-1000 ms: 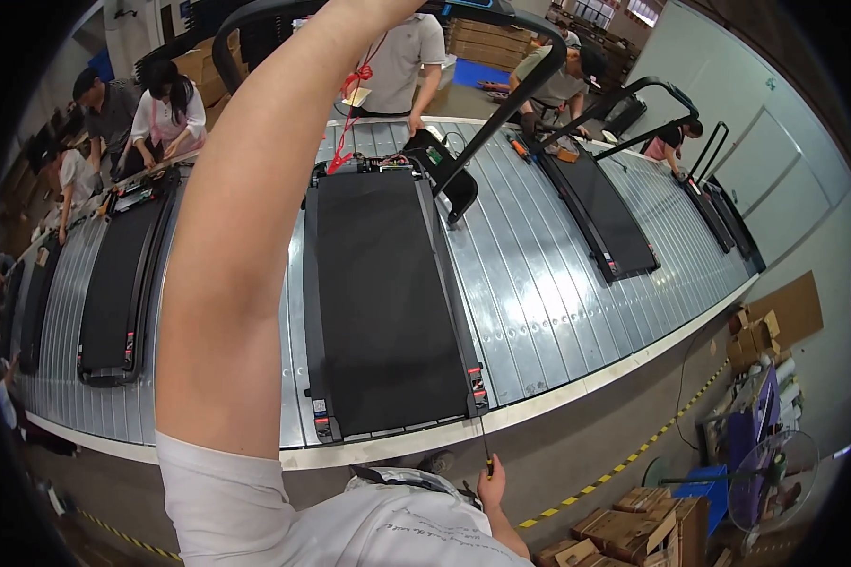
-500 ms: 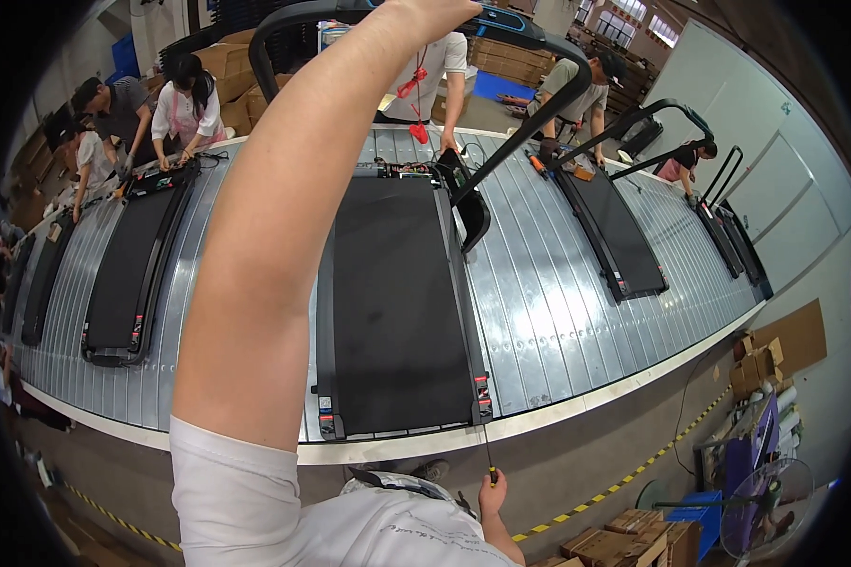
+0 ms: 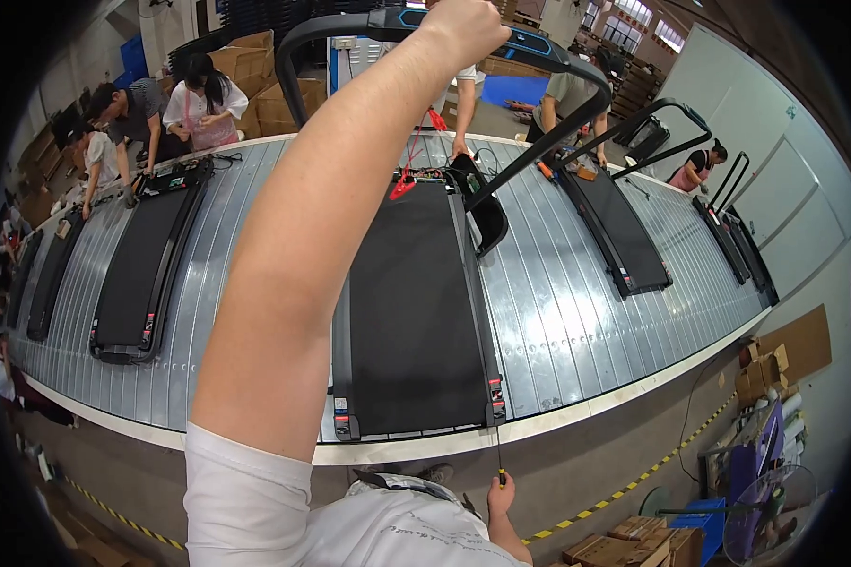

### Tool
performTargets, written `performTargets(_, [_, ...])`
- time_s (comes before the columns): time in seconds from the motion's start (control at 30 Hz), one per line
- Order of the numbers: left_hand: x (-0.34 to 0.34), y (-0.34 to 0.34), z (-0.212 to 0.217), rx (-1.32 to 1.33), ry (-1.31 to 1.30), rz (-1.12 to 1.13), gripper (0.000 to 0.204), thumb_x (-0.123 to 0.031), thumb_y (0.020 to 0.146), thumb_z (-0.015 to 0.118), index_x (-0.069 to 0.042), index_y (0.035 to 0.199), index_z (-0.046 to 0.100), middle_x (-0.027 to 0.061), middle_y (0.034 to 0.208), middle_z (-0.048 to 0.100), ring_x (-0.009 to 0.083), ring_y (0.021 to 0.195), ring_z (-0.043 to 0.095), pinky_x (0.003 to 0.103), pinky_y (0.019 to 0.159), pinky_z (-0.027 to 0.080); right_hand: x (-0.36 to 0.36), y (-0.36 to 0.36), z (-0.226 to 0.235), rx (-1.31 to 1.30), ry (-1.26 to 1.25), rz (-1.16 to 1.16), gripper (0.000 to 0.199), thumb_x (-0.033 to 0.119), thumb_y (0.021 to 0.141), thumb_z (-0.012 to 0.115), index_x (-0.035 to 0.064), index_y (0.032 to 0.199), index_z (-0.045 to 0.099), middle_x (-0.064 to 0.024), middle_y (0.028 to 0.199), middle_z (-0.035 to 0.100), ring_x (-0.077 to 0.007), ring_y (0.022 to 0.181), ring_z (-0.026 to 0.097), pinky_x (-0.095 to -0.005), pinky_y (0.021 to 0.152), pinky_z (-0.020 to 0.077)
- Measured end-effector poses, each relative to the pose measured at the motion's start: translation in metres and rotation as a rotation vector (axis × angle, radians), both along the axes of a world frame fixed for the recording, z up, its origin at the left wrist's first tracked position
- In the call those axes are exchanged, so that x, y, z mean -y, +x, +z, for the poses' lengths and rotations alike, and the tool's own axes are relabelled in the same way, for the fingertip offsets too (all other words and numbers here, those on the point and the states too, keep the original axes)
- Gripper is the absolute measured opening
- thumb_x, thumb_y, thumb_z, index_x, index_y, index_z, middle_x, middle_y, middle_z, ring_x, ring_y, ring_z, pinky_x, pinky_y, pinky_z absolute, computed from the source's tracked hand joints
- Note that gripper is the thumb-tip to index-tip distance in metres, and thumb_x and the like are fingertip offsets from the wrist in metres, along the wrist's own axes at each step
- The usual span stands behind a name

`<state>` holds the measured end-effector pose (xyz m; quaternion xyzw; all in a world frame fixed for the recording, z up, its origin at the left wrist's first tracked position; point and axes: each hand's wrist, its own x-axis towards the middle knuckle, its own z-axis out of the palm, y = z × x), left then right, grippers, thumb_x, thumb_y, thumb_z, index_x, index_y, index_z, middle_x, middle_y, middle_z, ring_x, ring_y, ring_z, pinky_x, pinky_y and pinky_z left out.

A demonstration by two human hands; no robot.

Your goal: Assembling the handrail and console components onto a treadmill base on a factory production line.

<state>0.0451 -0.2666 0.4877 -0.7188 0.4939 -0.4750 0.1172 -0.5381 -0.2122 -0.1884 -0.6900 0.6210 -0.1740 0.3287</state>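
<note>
left hand (image 3: 468, 30): bare, raised far out on an outstretched arm, fingers curled, overlapping the black curved handlebar (image 3: 340, 28) with its blue-edged console (image 3: 531, 42). cannot tell whether the fingers close around the bar or only lie against it.

right hand (image 3: 501, 495): low, just off the near edge of the table; fingers wrapped around a slim screwdriver with a yellow-and-black handle (image 3: 502, 475). its thin shaft points away from the body toward the near right corner of the flat black treadmill with a wide belt (image 3: 411, 312); tip contact too small to make out.

treadmill lies flat on the long silvery table of ribbed metal slats (image 3: 548, 302), belt lengthwise, directly in front of the body. red-marked end pieces at both near corners; bare electronics at the far end. a red cord with a clip (image 3: 403, 187) hangs over that end.

across the table, a co-worker's hand (image 3: 460, 147) is at the shallow black plastic cover (image 3: 487, 213), which leans by the handlebar's right upright. further black treadmills lie left and right along the slats.
</note>
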Motion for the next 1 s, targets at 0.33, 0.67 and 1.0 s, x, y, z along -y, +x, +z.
performTargets(0.33, [-0.005,0.025,-0.033,0.019,-0.265,-0.099,0.019,-0.019,0.084,0.056,-0.013,0.099,0.066,0.0096,0.092,0.065,0.0261,0.083,0.068,0.037,0.065,0.055,-0.010,-0.006,-0.007,0.007,0.002,-0.021,0.041,0.017,0.080,0.065,0.0027,0.118,0.059,-0.0193,0.112,0.061,-0.0341,0.105,0.059,-0.0399,0.094,0.0451])
performTargets(0.67, [-0.005,0.032,-0.038,0.031,-0.354,-0.168,0.029,-0.015,0.071,0.071,-0.011,0.099,0.067,0.0076,0.098,0.065,0.0226,0.095,0.064,0.032,0.076,0.052,-0.018,0.006,-0.005,0.024,0.019,-0.041,0.043,0.017,0.080,0.065,0.0028,0.119,0.058,-0.0199,0.114,0.060,-0.0361,0.107,0.058,-0.0410,0.095,0.0443])
performTargets(1.0, [-0.003,0.028,-0.025,0.035,-0.198,-0.046,0.020,-0.022,0.089,0.058,-0.022,0.107,0.066,0.0093,0.104,0.062,0.0295,0.096,0.065,0.041,0.074,0.057,-0.040,0.022,-0.012,0.046,-0.007,-0.093,0.044,0.017,0.078,0.067,0.0033,0.119,0.060,-0.0204,0.112,0.062,-0.0365,0.104,0.059,-0.0414,0.093,0.0462])
